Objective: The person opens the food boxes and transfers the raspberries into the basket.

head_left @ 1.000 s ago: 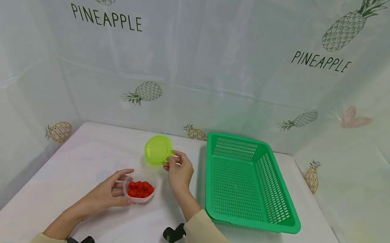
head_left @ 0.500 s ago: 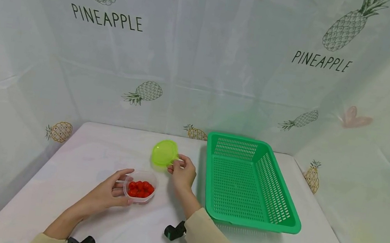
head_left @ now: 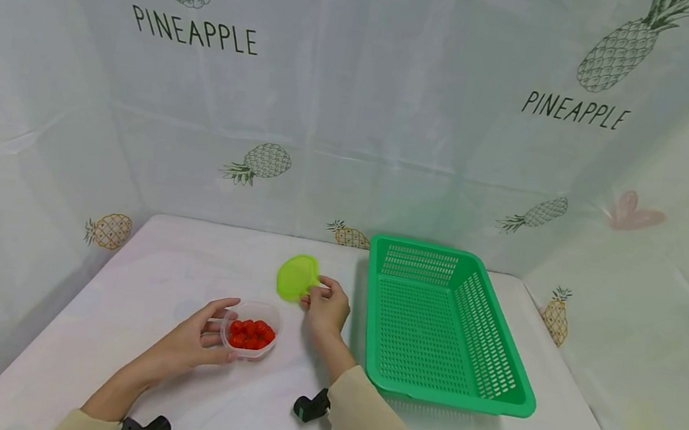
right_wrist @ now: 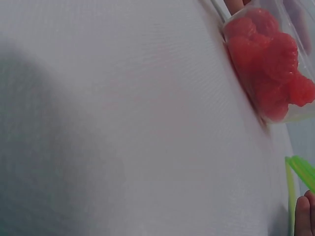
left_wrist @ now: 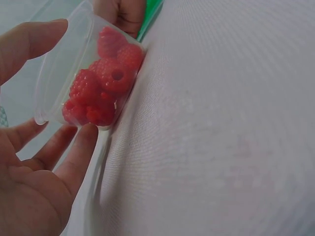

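A clear plastic tub [head_left: 258, 310] holding several red raspberries [head_left: 250, 334] stands on the white cloth. My left hand [head_left: 187, 339] grips the tub from its left side; in the left wrist view the thumb lies along one side and the fingertips support the other. Behind the tub and to its right, my right hand [head_left: 327, 313] pinches the edge of a round lime-green lid [head_left: 295, 278]. That lid [right_wrist: 303, 170] peeks in at the lower right of the right wrist view, low over the cloth, beside the fingertips. The tub's top is uncovered.
A green slatted plastic basket [head_left: 374, 364] stands to the right of my right hand with nothing in it. Behind the table [head_left: 183, 252] hangs a pale curtain [head_left: 359, 101] printed with pineapples. A black wrist camera [head_left: 311, 407] sits below my right sleeve.
My right hand has brought the lime-green lid to the right and slightly nearer, lowering it towards the cloth. My left hand stays in place on the tub.
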Motion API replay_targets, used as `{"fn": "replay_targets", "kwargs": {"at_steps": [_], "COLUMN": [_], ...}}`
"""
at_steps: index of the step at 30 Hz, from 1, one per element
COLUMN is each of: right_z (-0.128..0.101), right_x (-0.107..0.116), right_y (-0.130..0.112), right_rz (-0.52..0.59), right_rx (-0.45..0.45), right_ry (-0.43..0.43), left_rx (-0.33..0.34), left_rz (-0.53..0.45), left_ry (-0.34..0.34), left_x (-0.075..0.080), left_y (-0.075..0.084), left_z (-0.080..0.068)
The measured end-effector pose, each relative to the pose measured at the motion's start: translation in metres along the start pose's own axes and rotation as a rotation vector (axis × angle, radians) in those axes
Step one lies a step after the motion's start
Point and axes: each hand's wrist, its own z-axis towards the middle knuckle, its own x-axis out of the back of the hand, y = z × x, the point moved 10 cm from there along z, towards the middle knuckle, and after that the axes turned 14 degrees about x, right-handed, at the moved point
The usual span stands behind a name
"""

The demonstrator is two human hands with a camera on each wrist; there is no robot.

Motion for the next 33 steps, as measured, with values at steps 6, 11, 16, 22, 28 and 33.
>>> {"fn": "replay_targets", "kwargs": {"at_steps": [6, 11, 16, 22, 28, 33], "right_z": [-0.001, -0.0017, -0.0003, 0.0, -0.001, -0.002], "right_x": [0.0014, 0.0025, -0.0008, -0.0051, -0.0048, -0.0059], "right_y": [0.0047, 0.0043, 0.0027, 0.0022, -0.0005, -0.0005], "right_rz": [0.014, -0.001, -0.064, -0.128, -0.176, -0.188], "right_rx": [-0.01, 0.001, 0.037, 0.061, 0.045, 0.031], "right_ry": [0.0, -0.007, -0.047, -0.092, -0.12, -0.137], "left_rx": [-0.002, -0.007, -0.002, -0.006, -0.01, -0.01], "left_rz": [0.001, -0.002, 0.0, 0.005, 0.002, 0.002], "left_ry": [-0.001, -0.006, -0.002, 0.001, -0.003, -0.001], "left_x": [-0.0005, -0.0009, -0.0007, -0.0007, -0.0006, 0.0], "left_y": [-0.0004, 0.0001, 0.0001, 0.0001, -0.0005, -0.0019], "left_z": [0.0009, 0.0012, 0.0011, 0.0005, 0.001, 0.0023]}}
